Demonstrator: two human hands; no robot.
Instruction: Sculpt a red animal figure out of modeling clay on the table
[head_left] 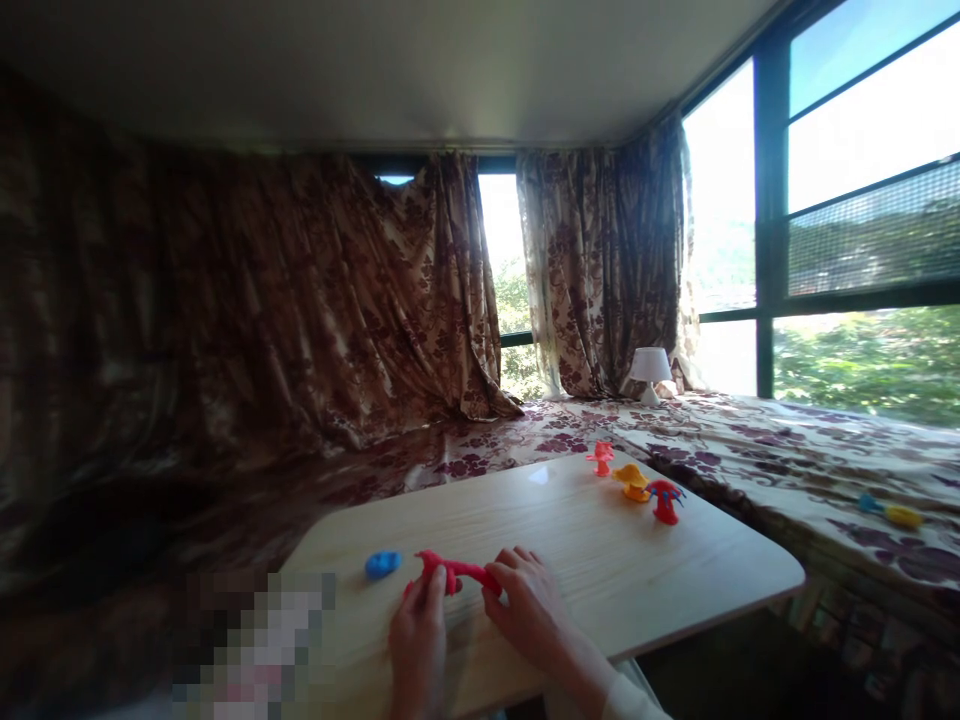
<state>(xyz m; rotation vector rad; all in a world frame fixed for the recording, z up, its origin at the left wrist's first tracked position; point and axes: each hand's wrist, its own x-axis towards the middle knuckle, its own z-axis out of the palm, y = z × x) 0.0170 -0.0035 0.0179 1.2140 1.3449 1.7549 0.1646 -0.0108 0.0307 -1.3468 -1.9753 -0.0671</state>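
Note:
Both my hands rest on a light wooden table near its front edge. My left hand pinches the left end of a red clay figure with closed fingers. Curled fingers of my right hand grip the right end of the same red piece. A small blue clay lump lies on the table just left of the red figure.
At the table's far right stand a pink clay figure, an orange one and a red one with blue bits. A white lamp sits on the patterned ledge. Blue and yellow pieces lie on the cloth at right.

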